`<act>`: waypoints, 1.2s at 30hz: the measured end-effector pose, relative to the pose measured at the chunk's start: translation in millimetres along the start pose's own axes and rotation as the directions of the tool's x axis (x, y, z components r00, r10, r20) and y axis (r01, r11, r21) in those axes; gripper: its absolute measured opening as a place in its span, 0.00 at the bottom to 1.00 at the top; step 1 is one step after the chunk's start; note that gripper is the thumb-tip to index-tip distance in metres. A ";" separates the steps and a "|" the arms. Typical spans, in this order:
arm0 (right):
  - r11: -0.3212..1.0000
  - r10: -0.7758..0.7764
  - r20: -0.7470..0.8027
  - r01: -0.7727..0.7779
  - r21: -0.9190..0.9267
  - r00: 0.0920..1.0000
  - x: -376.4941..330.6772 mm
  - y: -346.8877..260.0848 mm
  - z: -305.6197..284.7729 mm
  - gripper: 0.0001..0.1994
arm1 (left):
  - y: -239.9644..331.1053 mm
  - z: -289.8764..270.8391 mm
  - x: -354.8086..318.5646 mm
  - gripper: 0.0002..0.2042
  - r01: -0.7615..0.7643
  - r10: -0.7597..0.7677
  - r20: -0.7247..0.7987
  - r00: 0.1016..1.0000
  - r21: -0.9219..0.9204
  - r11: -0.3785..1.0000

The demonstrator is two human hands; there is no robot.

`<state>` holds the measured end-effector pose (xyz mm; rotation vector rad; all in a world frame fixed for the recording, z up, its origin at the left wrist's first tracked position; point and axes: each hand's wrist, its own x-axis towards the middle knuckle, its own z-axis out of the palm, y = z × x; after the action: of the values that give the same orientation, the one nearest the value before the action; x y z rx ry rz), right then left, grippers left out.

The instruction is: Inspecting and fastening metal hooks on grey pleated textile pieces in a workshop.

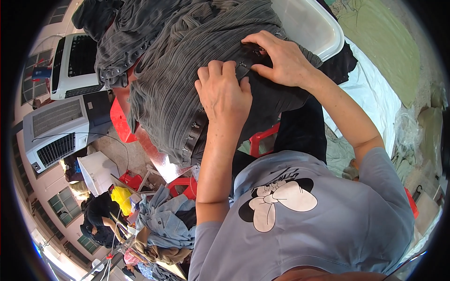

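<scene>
L hand (224,93): fingers curled, pinching dark edge strip of grey pleated garment (168,79), centre frame.
R hand (281,58): at 1 o'clock of L, fingers bent, pressing same strip w/ thumb + fingertips.
Garment: heaped at 12 o'clock, metal clips (187,138) along edge.
White bin (318,28): 1 o'clock.
Denim pile (164,220): 7 o'clock.

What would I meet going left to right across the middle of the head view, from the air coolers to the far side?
White air cooler → red plastic stool → grey ribbed garment → left hand → right hand → white plastic tub → white sheet.
</scene>
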<state>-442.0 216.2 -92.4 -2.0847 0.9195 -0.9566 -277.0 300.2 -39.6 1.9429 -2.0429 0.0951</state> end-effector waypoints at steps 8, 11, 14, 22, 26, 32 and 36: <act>0.936 -0.095 -0.044 0.074 -0.345 0.994 2.7 13.2 -9.3 0.14 | -19.2 -14.1 -17.2 0.15 -0.175 0.123 -0.194 0.973 -0.278 0.944; 0.892 -0.323 -0.075 0.277 -0.356 0.943 -14.7 -4.0 -23.9 0.16 | -29.3 -37.1 -35.8 0.16 -0.225 0.153 -0.233 0.960 -0.322 0.919; 0.834 -0.441 -0.008 0.407 -0.372 0.898 -42.3 -19.0 -29.7 0.19 | -36.3 -52.0 -58.0 0.13 -0.280 0.228 -0.192 0.955 -0.314 0.907; 0.957 -0.251 0.144 0.268 -0.110 0.957 -65.0 -19.3 -15.2 0.16 | -26.7 -25.3 -74.5 0.11 -0.090 0.047 -0.123 0.991 -0.371 0.924; 0.991 -0.055 0.080 0.045 0.125 0.995 -62.9 -27.5 -10.5 0.17 | -24.0 -8.9 -66.4 0.12 -0.080 0.050 -0.129 0.990 -0.238 0.968; 0.992 -0.128 0.142 0.124 0.035 0.982 -52.0 -30.4 5.1 0.12 | -27.0 8.5 -62.9 0.08 -0.168 0.137 -0.176 0.975 -0.172 0.971; 0.981 -0.183 0.136 0.191 -0.043 0.974 -42.6 -28.7 5.1 0.11 | -30.2 4.6 -62.9 0.09 -0.063 0.020 -0.117 0.993 -0.378 0.924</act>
<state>-449.5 267.0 -87.6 -2.2839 0.6998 -0.8839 -246.7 357.3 -66.2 1.6175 -1.8648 -0.1710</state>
